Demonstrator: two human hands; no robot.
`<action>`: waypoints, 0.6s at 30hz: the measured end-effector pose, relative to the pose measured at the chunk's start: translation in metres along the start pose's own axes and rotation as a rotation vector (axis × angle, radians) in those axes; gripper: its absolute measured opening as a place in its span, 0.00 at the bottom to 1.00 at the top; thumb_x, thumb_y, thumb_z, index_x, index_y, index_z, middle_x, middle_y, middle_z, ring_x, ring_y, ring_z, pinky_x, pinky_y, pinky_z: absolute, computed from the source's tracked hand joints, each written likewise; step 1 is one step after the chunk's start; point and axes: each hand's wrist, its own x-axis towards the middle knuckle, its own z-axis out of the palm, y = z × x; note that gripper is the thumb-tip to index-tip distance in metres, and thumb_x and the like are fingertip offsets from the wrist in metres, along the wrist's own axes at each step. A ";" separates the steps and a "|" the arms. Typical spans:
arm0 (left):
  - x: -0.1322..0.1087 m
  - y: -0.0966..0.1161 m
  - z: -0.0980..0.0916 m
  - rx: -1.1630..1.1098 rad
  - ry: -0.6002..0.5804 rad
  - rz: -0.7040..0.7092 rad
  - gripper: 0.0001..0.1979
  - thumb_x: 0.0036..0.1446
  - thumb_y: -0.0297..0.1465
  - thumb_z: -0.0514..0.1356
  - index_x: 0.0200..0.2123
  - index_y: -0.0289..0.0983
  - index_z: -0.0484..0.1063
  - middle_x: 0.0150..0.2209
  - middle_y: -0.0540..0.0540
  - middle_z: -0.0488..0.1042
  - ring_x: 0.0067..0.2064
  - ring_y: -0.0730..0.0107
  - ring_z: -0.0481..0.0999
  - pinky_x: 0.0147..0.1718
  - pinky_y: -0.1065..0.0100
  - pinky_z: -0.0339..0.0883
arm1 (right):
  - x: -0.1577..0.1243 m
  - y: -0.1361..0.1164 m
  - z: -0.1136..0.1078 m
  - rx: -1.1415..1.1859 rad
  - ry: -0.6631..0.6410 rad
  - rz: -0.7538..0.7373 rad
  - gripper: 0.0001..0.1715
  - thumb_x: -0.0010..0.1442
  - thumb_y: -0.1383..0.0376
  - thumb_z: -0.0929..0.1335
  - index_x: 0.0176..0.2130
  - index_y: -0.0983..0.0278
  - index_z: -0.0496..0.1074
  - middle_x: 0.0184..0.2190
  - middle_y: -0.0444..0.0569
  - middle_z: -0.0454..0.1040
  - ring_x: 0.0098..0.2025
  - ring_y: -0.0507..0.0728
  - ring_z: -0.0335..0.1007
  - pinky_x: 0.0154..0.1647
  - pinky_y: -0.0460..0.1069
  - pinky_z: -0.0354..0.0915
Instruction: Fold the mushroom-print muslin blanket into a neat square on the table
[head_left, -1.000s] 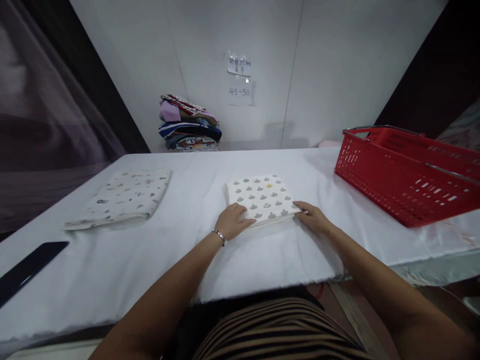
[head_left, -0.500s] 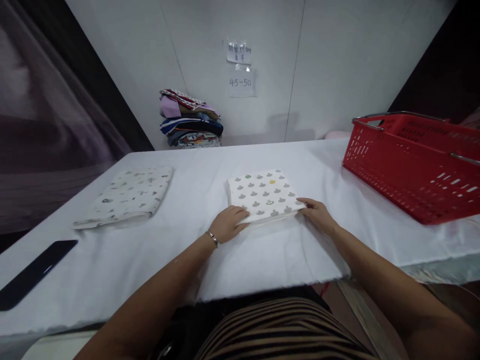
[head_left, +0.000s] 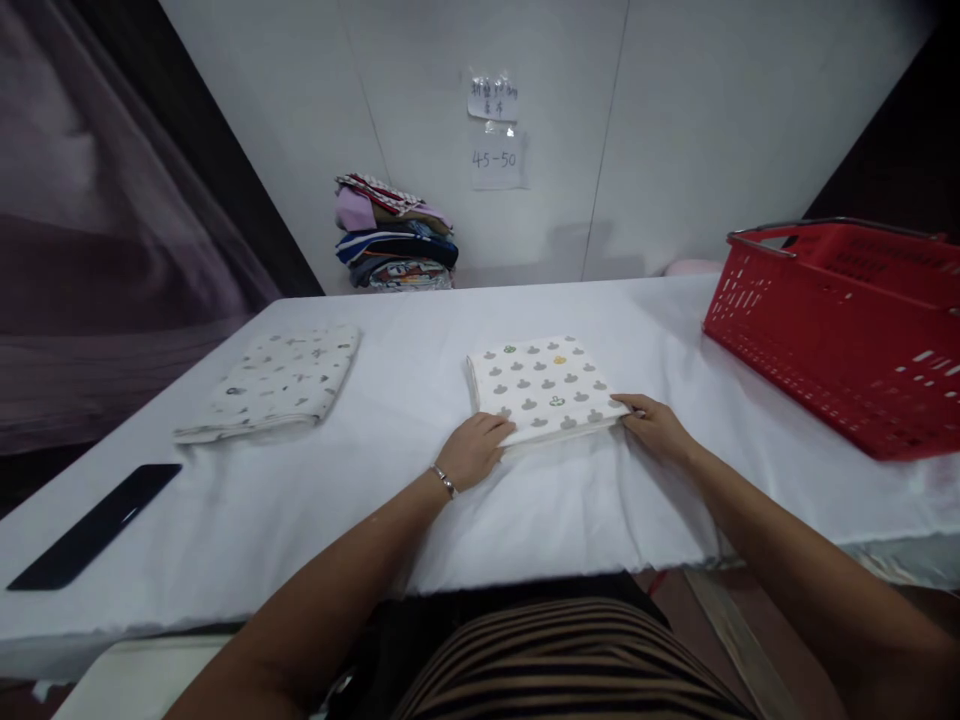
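Observation:
A folded white cloth (head_left: 544, 385) printed with grey, green and yellow shapes lies on the white-covered table in front of me. My left hand (head_left: 476, 448), with a bracelet at its wrist, grips the cloth's near left corner. On the near right corner, my right hand (head_left: 654, 425) pinches the layers between thumb and fingers. The thumbs and some fingertips are partly hidden by the fabric. A second folded cloth (head_left: 289, 378), white with small dark prints, lies apart to the left, with no hand on it.
To the right stands a red plastic basket (head_left: 832, 350) with metal handles. A dark flat panel (head_left: 97, 530) lies at the table's left front. Folded fabrics (head_left: 397, 240) are stacked by the back wall, where paper signs (head_left: 495, 160) hang. The table's front edge (head_left: 517, 580) runs before my body.
The whole view has shifted slightly, so things appear a little further right. Both hands keep their places on the near corners of the cloth, which looks the same.

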 end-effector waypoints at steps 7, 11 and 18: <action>-0.013 -0.003 0.004 -0.160 0.202 0.016 0.18 0.56 0.29 0.56 0.51 0.38 0.63 0.48 0.40 0.71 0.51 0.61 0.68 0.51 0.55 0.64 | -0.016 -0.060 0.024 -0.353 -0.022 -0.592 0.33 0.55 0.70 0.60 0.61 0.62 0.58 0.62 0.53 0.55 0.65 0.62 0.44 0.61 0.63 0.49; -0.023 0.000 0.002 -0.186 0.233 -0.063 0.11 0.55 0.28 0.56 0.43 0.38 0.66 0.45 0.41 0.71 0.50 0.62 0.69 0.50 0.55 0.65 | -0.019 -0.072 0.045 -0.412 -0.197 -0.672 0.31 0.59 0.65 0.62 0.62 0.60 0.56 0.61 0.53 0.58 0.64 0.62 0.48 0.61 0.65 0.46; -0.037 0.006 -0.001 -0.377 0.340 -0.291 0.10 0.52 0.27 0.57 0.40 0.39 0.69 0.45 0.44 0.71 0.46 0.65 0.71 0.43 0.62 0.70 | -0.022 -0.079 0.052 -0.433 -0.179 -0.698 0.33 0.60 0.63 0.63 0.63 0.59 0.54 0.62 0.53 0.57 0.64 0.63 0.49 0.62 0.66 0.46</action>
